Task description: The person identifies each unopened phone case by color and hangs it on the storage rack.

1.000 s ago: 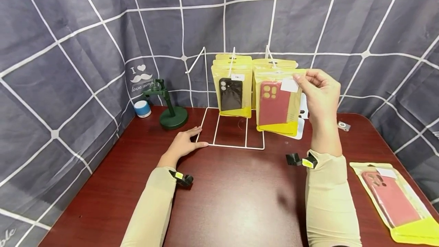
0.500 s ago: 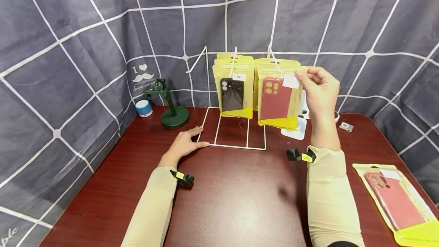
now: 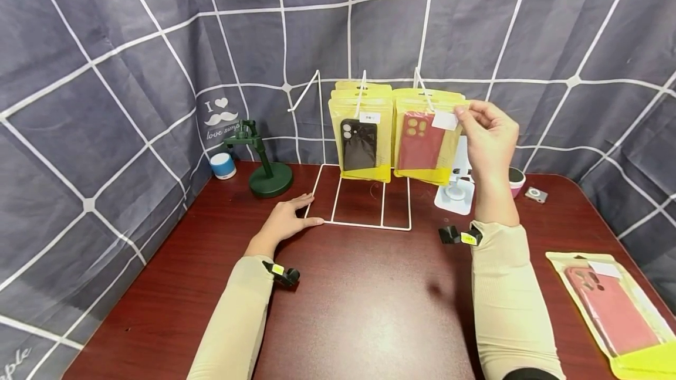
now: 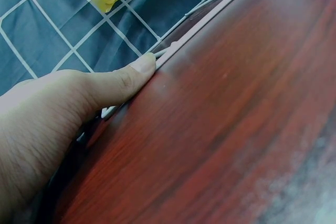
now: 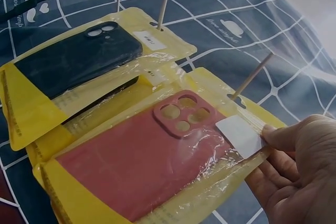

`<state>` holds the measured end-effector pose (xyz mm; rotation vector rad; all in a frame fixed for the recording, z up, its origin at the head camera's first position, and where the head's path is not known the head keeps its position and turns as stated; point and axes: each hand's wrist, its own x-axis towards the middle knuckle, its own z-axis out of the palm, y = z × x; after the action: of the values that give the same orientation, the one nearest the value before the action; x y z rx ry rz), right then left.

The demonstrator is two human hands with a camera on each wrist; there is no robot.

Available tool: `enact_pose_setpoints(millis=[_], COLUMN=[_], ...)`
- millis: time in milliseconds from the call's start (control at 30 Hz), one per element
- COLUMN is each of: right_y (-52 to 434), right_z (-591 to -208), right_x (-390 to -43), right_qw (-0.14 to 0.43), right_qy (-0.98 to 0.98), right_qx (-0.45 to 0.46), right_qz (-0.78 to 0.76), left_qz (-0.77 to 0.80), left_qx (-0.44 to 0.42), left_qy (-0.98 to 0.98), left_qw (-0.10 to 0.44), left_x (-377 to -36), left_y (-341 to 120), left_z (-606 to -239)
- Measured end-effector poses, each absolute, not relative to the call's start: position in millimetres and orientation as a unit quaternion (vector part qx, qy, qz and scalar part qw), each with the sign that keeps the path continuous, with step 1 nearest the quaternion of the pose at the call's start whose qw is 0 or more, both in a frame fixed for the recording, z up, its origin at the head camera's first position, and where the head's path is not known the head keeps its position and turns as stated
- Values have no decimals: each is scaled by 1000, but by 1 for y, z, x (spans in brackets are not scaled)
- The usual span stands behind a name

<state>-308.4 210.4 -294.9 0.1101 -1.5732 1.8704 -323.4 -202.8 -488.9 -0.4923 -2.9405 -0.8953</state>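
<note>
My right hand (image 3: 492, 139) pinches the upper right edge of a yellow-edged clear pouch holding a red phone case (image 5: 181, 129), with a white label by my thumb. The pouch hangs on the right hook (image 5: 254, 74) of a white wire rack (image 3: 369, 226); the hook passes through its hanging slot in the right wrist view. Beside it, a pouch with a black phone case (image 3: 360, 144) hangs on the middle hook, others behind it. My left hand (image 3: 282, 220) rests at the rack base's front left corner, its thumb (image 4: 123, 83) straight along the front wire.
The rack's left hook (image 3: 304, 91) carries nothing. A green stand (image 3: 269, 177) and a blue-white cylinder (image 3: 223, 166) are at left. Behind my right arm are a white stand (image 3: 455, 197), a pink-white cup (image 3: 516, 182) and a small silver device (image 3: 536, 194). Another red-case pouch (image 3: 612, 309) lies at right.
My right hand has moved the red-case pouch back and slightly up along the right hook, toward the pouches behind. My left hand has stayed on the rack base.
</note>
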Motion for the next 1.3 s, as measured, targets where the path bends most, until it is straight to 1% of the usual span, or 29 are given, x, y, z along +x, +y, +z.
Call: enact_pose_setpoints(millis=[200, 1000, 1300], right_y=[209, 214, 221], right_z=[-296, -295, -299], right_x=[-309, -300, -289], right_qw=[340, 332, 318], right_qy=[-601, -604, -600], right_qx=[56, 45, 71], right_qz=[721, 723, 730], left_qz=[-288, -285, -283], left_qx=[-161, -163, -163], left_qy=[-944, -944, -945], left_qw=[13, 15, 19], left_x=[-323, -321, -319], left_y=[-201, -196, -201], left_z=[-487, -483, -486])
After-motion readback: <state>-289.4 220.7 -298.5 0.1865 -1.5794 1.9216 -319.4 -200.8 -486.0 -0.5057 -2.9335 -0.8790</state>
